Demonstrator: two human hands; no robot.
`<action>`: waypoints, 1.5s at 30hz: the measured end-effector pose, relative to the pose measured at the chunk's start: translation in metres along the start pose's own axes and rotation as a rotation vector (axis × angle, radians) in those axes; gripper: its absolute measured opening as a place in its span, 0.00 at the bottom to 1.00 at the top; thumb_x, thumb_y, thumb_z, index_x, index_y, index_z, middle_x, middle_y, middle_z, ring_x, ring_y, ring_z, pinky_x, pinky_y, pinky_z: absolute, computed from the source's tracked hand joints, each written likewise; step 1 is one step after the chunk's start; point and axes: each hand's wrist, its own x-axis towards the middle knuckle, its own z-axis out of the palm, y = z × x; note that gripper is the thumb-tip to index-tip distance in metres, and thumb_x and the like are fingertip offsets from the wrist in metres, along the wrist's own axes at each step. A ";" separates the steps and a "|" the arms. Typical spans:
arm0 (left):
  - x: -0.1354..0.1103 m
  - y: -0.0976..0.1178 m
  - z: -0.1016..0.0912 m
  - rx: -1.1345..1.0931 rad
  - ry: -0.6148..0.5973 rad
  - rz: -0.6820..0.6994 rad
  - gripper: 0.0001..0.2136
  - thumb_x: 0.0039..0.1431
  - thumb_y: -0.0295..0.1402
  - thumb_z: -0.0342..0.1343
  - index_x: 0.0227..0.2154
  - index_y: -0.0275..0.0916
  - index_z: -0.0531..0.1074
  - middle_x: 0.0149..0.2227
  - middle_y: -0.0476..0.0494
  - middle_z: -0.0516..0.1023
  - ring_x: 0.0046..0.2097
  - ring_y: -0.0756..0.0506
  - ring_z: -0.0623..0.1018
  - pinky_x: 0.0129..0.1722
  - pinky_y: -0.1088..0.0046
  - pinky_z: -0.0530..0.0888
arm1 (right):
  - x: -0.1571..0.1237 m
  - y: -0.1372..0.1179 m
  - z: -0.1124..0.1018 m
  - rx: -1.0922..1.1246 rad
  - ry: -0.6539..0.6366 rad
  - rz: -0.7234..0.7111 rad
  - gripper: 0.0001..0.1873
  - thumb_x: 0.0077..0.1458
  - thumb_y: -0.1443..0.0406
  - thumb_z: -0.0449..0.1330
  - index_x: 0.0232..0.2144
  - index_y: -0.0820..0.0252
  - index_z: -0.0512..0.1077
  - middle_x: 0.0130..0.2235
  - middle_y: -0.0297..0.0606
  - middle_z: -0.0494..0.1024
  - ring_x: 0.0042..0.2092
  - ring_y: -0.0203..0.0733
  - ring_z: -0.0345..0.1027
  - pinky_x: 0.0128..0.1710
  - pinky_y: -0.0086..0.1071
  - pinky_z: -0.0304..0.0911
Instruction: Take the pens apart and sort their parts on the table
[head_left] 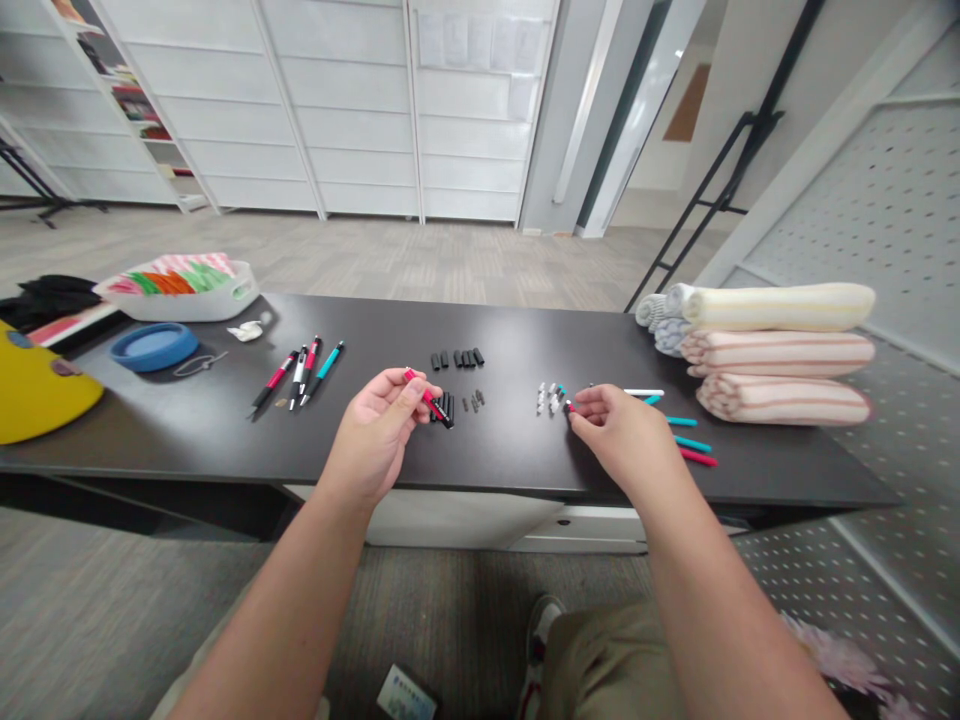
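Observation:
My left hand is closed around a red pen barrel with a black lower end, tilted down to the right. In a pinch, my right hand has a small red-and-black pen part at its fingertips, low over the table. Just left of those fingers lie several small clear-white pen pieces. Black grip sleeves form a row beyond my left hand, with more partly hidden beneath the barrel. Small dark metal-looking tips rest between my hands. Coloured barrels stick out from behind my right hand.
Several whole pens lie on the dark table at left. Behind them are a blue round dish, a white basket and crumpled tissue. Rolled towels are stacked at right. A yellow object sits far left.

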 end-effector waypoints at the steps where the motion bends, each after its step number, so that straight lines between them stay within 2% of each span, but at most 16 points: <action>1: 0.000 0.000 0.000 -0.001 0.003 -0.001 0.15 0.57 0.37 0.73 0.39 0.36 0.76 0.37 0.42 0.82 0.33 0.51 0.75 0.36 0.77 0.72 | 0.000 0.000 0.001 0.003 0.006 -0.002 0.07 0.54 0.67 0.65 0.38 0.57 0.77 0.35 0.35 0.84 0.35 0.41 0.79 0.39 0.34 0.67; 16: 0.001 -0.002 -0.001 0.001 -0.003 0.006 0.14 0.58 0.37 0.72 0.40 0.36 0.76 0.38 0.41 0.82 0.34 0.52 0.75 0.37 0.77 0.72 | 0.002 0.004 0.008 0.048 0.093 -0.024 0.07 0.54 0.65 0.66 0.35 0.54 0.71 0.33 0.33 0.83 0.35 0.41 0.79 0.38 0.34 0.68; 26: 0.000 -0.001 -0.001 0.008 0.002 0.004 0.15 0.58 0.38 0.72 0.40 0.36 0.76 0.38 0.41 0.82 0.34 0.52 0.75 0.37 0.77 0.73 | 0.001 0.004 0.007 0.020 0.099 -0.030 0.07 0.53 0.64 0.65 0.34 0.54 0.71 0.33 0.34 0.83 0.35 0.42 0.79 0.38 0.34 0.67; 28: 0.000 -0.002 -0.001 0.004 -0.004 0.003 0.14 0.59 0.37 0.71 0.41 0.36 0.75 0.38 0.41 0.83 0.34 0.52 0.75 0.38 0.77 0.73 | -0.003 0.000 0.000 -0.003 0.108 -0.045 0.07 0.53 0.65 0.65 0.35 0.54 0.70 0.33 0.35 0.83 0.34 0.43 0.79 0.37 0.34 0.67; 32: -0.002 -0.001 0.001 0.027 -0.013 -0.004 0.14 0.59 0.37 0.71 0.41 0.36 0.75 0.39 0.40 0.83 0.35 0.51 0.77 0.40 0.75 0.74 | -0.018 -0.021 -0.010 0.000 0.226 -0.111 0.05 0.58 0.63 0.63 0.36 0.55 0.71 0.33 0.38 0.82 0.34 0.45 0.78 0.38 0.37 0.67; 34: -0.003 0.000 0.003 0.061 -0.027 -0.008 0.15 0.59 0.38 0.71 0.41 0.36 0.75 0.39 0.39 0.84 0.35 0.50 0.79 0.41 0.73 0.75 | -0.028 -0.036 -0.007 0.137 0.163 -0.223 0.06 0.62 0.60 0.62 0.40 0.55 0.73 0.36 0.41 0.83 0.36 0.44 0.78 0.40 0.38 0.70; 37: -0.005 0.001 0.004 0.123 -0.082 -0.020 0.15 0.59 0.39 0.71 0.40 0.35 0.75 0.41 0.37 0.85 0.36 0.48 0.81 0.44 0.71 0.76 | -0.040 -0.053 0.009 0.396 -0.152 -0.372 0.17 0.61 0.58 0.65 0.51 0.55 0.74 0.47 0.43 0.83 0.39 0.42 0.78 0.42 0.37 0.74; 39: -0.007 0.001 0.004 0.165 -0.132 -0.028 0.14 0.60 0.39 0.70 0.40 0.35 0.75 0.41 0.37 0.85 0.37 0.47 0.82 0.44 0.70 0.77 | -0.046 -0.061 0.023 0.495 -0.294 -0.361 0.24 0.59 0.57 0.68 0.56 0.55 0.72 0.50 0.43 0.83 0.40 0.41 0.78 0.42 0.36 0.75; 41: -0.007 0.001 0.005 0.207 -0.187 -0.048 0.14 0.60 0.38 0.70 0.40 0.36 0.75 0.42 0.37 0.85 0.37 0.47 0.83 0.44 0.69 0.78 | -0.048 -0.065 0.033 0.563 -0.338 -0.326 0.24 0.58 0.58 0.69 0.55 0.55 0.73 0.47 0.41 0.84 0.40 0.40 0.79 0.42 0.35 0.75; 45: -0.008 0.000 0.007 0.289 -0.269 -0.091 0.13 0.61 0.39 0.69 0.42 0.37 0.77 0.42 0.38 0.85 0.39 0.44 0.84 0.44 0.66 0.79 | -0.047 -0.064 0.036 0.593 -0.342 -0.300 0.11 0.62 0.58 0.65 0.45 0.55 0.78 0.39 0.36 0.84 0.39 0.40 0.78 0.41 0.33 0.72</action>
